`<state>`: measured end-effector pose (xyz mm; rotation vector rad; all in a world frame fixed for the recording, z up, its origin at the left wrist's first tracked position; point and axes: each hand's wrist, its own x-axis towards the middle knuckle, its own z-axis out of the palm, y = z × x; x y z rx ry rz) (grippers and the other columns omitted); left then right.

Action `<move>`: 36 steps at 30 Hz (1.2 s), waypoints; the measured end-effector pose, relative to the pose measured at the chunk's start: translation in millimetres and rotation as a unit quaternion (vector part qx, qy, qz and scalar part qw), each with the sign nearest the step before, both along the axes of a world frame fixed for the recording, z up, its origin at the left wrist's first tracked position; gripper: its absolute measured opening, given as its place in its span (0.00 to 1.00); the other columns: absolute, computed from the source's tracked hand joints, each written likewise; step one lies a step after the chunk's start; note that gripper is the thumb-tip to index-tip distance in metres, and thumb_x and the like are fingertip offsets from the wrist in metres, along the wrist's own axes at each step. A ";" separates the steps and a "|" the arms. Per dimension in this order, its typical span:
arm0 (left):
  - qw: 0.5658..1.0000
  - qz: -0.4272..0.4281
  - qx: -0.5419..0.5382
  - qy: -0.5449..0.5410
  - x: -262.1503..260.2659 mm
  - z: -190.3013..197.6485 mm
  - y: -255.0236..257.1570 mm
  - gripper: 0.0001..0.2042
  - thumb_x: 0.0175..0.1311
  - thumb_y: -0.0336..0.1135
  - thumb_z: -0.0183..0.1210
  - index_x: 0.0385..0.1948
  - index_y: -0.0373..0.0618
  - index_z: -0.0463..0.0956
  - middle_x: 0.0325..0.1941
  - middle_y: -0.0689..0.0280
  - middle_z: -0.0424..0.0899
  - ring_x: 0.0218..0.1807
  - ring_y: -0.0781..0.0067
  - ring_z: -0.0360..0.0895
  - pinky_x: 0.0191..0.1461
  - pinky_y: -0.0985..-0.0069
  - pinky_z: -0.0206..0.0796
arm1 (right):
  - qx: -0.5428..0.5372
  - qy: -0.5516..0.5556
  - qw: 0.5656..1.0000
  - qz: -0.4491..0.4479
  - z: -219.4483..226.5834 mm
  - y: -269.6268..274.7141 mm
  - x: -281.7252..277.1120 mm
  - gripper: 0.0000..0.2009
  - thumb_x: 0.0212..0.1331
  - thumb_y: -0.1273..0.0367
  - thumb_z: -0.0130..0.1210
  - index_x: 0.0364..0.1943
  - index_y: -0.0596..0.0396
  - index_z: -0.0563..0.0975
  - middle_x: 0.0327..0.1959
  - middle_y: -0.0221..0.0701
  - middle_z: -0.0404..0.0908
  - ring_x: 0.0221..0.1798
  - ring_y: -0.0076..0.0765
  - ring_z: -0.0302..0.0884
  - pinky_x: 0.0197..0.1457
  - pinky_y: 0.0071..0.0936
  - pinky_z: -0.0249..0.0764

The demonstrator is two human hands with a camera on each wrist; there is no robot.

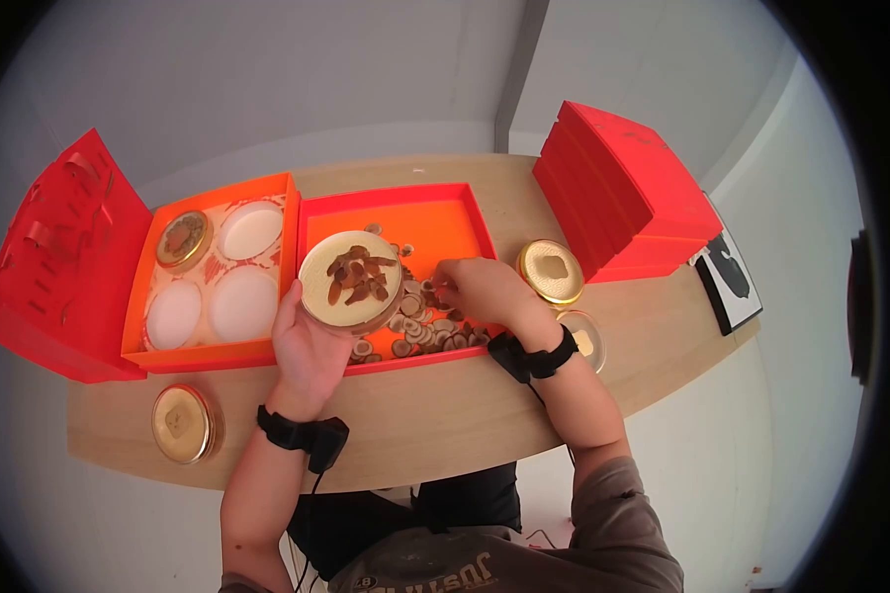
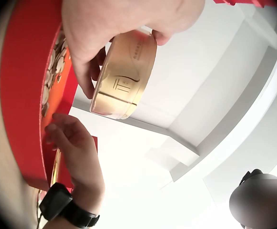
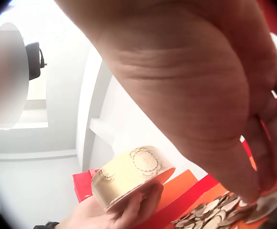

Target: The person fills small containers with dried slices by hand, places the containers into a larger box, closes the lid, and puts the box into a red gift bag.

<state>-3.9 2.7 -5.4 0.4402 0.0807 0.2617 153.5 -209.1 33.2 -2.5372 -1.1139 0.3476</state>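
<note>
My left hand point(image 1: 311, 346) holds a round, clear-walled tub with a gold lining point(image 1: 318, 282), its open top tilted toward the head view. Dark brown dried slices point(image 1: 358, 272) lie in a loose heap on the lining. To the right, my right hand point(image 1: 489, 292) reaches down into a red tray with an orange floor point(image 1: 445, 222), fingers bent. Its fingertips are at a spread of round, pale dried slices with dark rims point(image 1: 425, 331). In the right wrist view the thumb is right by the slices point(image 3: 214, 212); I cannot tell whether the fingers pinch one.
Left of the tray is an opened red box point(image 1: 292, 227) with round recesses, one holding a filled jar point(image 1: 183, 240). Another jar point(image 1: 181, 425) stands front left. At right are a gold-rimmed tub point(image 1: 552, 272), a clear dish point(image 1: 588, 341) and stacked red boxes point(image 1: 613, 198).
</note>
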 end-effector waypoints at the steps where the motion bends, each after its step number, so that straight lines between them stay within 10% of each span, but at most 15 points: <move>1: 1.000 0.001 0.002 -0.002 0.2 0.0 0.2 0.26 0.80 0.49 0.40 0.72 0.45 0.63 0.76 0.57 0.66 0.78 0.54 0.61 0.79 0.45 0.51 | -0.001 -0.001 1.000 0.000 3.9 -2.1 1.6 0.10 0.63 0.65 0.59 0.46 0.51 0.83 0.40 0.37 0.87 0.44 0.46 0.86 0.47 0.40 0.80; 9: 1.000 0.000 0.000 -0.002 0.9 0.1 -0.3 0.26 0.80 0.49 0.40 0.72 0.44 0.63 0.76 0.56 0.66 0.78 0.53 0.61 0.79 0.45 0.51 | -0.158 0.118 0.980 -0.038 21.9 0.0 -6.2 0.16 0.54 0.71 0.67 0.48 0.50 0.82 0.44 0.34 0.87 0.51 0.42 0.85 0.48 0.38 0.80; 22: 1.000 -0.007 -0.004 0.000 -0.4 2.5 -1.0 0.26 0.79 0.49 0.41 0.71 0.44 0.63 0.76 0.56 0.66 0.78 0.53 0.61 0.79 0.44 0.52 | -0.093 0.037 0.995 -0.011 12.0 -1.4 -2.1 0.12 0.60 0.72 0.58 0.49 0.51 0.81 0.40 0.35 0.87 0.46 0.41 0.86 0.48 0.39 0.80; 36: 0.999 -0.039 0.017 0.002 -2.4 8.8 -2.6 0.26 0.79 0.50 0.43 0.71 0.44 0.63 0.75 0.58 0.68 0.77 0.55 0.63 0.79 0.48 0.53 | 0.270 0.102 0.957 -0.023 59.2 8.8 -26.4 0.07 0.68 0.73 0.55 0.44 0.58 0.82 0.36 0.27 0.86 0.32 0.18 0.79 0.36 0.21 0.77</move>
